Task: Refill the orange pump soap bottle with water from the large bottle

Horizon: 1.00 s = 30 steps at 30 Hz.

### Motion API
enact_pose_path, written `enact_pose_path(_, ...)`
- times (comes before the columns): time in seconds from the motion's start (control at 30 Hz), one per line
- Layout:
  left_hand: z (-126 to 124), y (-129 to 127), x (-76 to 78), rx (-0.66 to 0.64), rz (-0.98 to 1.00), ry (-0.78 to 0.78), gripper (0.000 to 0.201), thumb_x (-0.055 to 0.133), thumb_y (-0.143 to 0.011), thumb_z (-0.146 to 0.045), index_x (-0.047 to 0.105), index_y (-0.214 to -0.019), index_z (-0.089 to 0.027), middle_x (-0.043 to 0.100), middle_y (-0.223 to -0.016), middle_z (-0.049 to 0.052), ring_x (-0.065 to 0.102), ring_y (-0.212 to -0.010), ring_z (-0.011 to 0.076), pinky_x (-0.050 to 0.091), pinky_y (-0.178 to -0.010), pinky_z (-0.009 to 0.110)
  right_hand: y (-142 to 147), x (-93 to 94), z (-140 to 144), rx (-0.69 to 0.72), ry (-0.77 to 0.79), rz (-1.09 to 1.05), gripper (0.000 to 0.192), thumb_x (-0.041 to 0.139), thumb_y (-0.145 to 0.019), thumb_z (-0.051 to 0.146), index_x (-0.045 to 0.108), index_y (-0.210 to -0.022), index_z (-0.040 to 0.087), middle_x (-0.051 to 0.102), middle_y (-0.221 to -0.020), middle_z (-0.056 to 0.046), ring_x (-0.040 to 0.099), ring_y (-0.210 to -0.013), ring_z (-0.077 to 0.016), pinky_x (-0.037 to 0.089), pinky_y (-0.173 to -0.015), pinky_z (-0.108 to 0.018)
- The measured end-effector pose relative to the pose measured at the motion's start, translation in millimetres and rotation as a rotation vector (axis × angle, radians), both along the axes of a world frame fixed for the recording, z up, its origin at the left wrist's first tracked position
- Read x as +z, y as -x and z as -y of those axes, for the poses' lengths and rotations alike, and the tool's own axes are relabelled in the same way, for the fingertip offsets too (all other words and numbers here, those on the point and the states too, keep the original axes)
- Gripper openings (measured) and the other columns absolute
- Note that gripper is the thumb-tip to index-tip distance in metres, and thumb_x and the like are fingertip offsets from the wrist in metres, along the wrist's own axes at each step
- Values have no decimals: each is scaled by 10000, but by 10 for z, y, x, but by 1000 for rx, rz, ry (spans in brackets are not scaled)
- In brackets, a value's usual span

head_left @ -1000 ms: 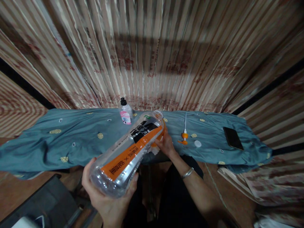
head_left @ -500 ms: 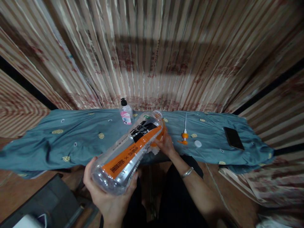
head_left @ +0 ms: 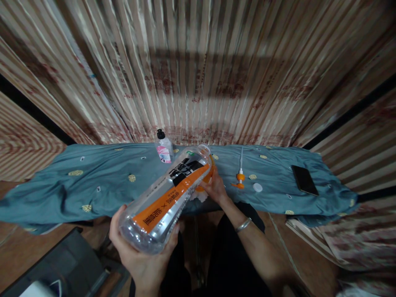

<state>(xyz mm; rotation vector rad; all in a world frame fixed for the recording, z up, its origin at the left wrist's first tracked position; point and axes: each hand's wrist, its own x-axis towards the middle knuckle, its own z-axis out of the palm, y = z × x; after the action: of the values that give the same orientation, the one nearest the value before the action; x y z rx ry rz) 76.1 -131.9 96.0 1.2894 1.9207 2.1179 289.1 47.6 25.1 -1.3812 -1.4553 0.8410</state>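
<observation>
A large clear plastic bottle [head_left: 168,198] with an orange and black label lies tilted, its base toward me and its neck pointing at the table. My left hand [head_left: 140,258] cups the base from below. My right hand [head_left: 216,187] grips the far end near the neck, over an orange part and something white at the table's edge. A silver bangle sits on my right wrist.
A teal patterned cloth [head_left: 93,181] covers the table. On it stand a small bottle with a black cap [head_left: 163,147], an orange pump head with a white tube [head_left: 240,175], a white cap [head_left: 257,187] and a dark phone [head_left: 304,180]. A striped curtain hangs behind.
Both hands keep their hold on the big bottle; its base has shifted slightly. Nothing else has moved.
</observation>
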Motion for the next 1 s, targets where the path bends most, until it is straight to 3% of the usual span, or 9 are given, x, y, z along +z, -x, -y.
enact_pose_path(0.17, 14, -7, 8, -8, -5, 7, 1118, 1099, -704, -773, 625, -1577, -261, 709, -1458, 82, 733, -1313, 307, 463, -1472, 545, -6, 4, -1, 5, -1, 9, 854, 1022, -788, 510, 660, -1518, 253, 918, -1341, -136, 918, -1238, -443, 758, -1115, -617)
enact_pose_path(0.37, 8, -17, 6, -10, 29, -8, 1148, 1132, -653, -739, 641, -1571, -256, 700, -1455, 71, 706, -1419, 331, 412, -1502, 582, -16, -26, -13, 8, 5, 27, 846, 1031, -797, 512, 665, -1519, 268, 925, -1273, -98, 926, -1185, -418, 767, -1071, -589)
enact_pose_path(0.53, -4, -15, -1, -11, 50, -23, 1176, 1149, -618, -713, 659, -1579, -246, 713, -1453, 75, 708, -1371, 322, 429, -1494, 587, -21, -4, -7, 22, 15, 26, 839, 1011, -800, 533, 668, -1518, 265, 928, -1288, -107, 925, -1205, -441, 760, -1110, -642)
enact_pose_path(1.0, -5, -26, -8, -6, 6, -16, 1200, 1121, -677, -773, 640, -1640, -243, 710, -1453, 71, 713, -1414, 323, 408, -1507, 539, -20, -27, -17, -3, 4, 42, 823, 1027, -797, 522, 678, -1497, 265, 926, -1286, -112, 928, -1194, -440, 775, -1075, -630)
